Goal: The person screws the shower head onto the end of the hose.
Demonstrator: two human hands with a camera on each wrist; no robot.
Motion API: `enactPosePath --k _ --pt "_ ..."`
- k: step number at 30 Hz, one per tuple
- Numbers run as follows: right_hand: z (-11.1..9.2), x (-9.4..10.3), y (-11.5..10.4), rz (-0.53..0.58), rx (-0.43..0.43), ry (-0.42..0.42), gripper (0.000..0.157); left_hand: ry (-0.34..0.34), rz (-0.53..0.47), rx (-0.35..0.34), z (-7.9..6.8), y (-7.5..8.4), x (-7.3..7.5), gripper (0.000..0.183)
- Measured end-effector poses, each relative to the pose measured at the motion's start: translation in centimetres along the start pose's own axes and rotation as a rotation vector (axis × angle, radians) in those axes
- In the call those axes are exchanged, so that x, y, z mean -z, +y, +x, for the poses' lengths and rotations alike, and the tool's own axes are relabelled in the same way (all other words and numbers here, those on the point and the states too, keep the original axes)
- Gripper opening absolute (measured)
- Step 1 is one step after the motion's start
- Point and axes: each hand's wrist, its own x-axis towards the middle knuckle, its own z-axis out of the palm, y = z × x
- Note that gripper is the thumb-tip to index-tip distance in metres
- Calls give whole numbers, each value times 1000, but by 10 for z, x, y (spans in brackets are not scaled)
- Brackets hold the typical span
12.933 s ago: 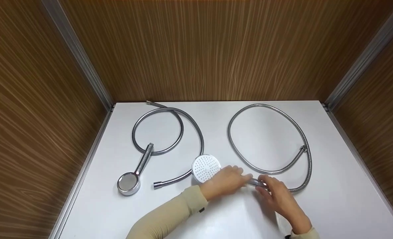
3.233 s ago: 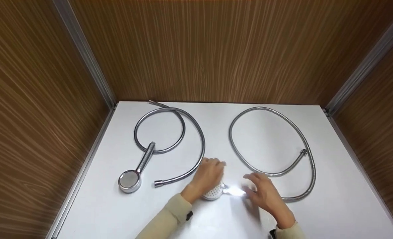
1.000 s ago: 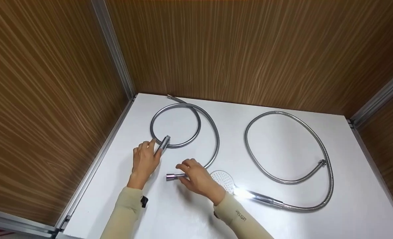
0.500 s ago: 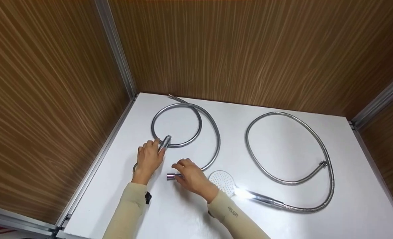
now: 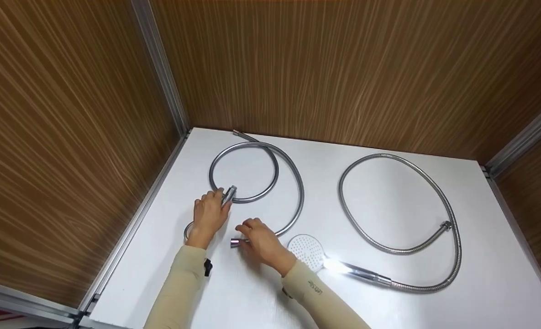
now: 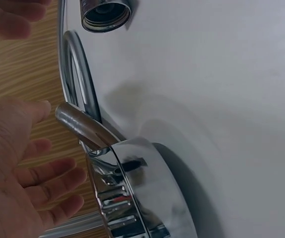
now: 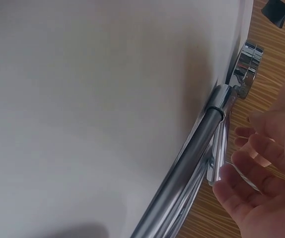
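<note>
My left hand [image 5: 208, 214] is over a chrome hand shower, its fingers close to the handle [image 5: 228, 195]. In the left wrist view those fingers are loosely bent, with a gap between them and the shower head [image 6: 147, 183]. My right hand [image 5: 262, 240] hovers at the near end of the left shower hose [image 5: 301, 183], thumb and fingers apart beside its chrome connector [image 5: 235, 243]. The right wrist view shows the connector [image 7: 223, 96] lying on the table, outside the relaxed fingers. In the head view, my left hand hides most of the chrome hand shower.
To the right lies a hand shower with a white perforated face [image 5: 306, 251]; its handle [image 5: 364, 273] meets the end of a second coiled hose [image 5: 456, 246]. The white table [image 5: 325, 183] is bounded by wood-patterned panels [image 5: 316, 68] and metal rails [image 5: 163, 73].
Earlier both hands worked at the white-faced shower's handle and hose end, then let go. They have moved left; lately the left hand edged along the handle and the right closer to the connector.
</note>
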Motion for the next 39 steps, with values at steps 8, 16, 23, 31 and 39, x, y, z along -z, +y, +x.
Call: enactPosePath --k 8,16,23,31,39 --pt "4 -6 1 -4 -7 -3 27 9 -1 -9 4 3 -3 45" --pt "4 -11 2 -18 -15 -29 25 10 -23 -15 6 3 -7 43" --pt "5 -17 5 -32 4 -34 20 23 -30 -32 4 0 -13 42" --pt "3 -18 8 -21 9 -37 9 -6 36 -46 2 -1 -18 42" --pt "3 -19 9 -45 7 -71 5 -67 52 -38 0 -2 -21 33"
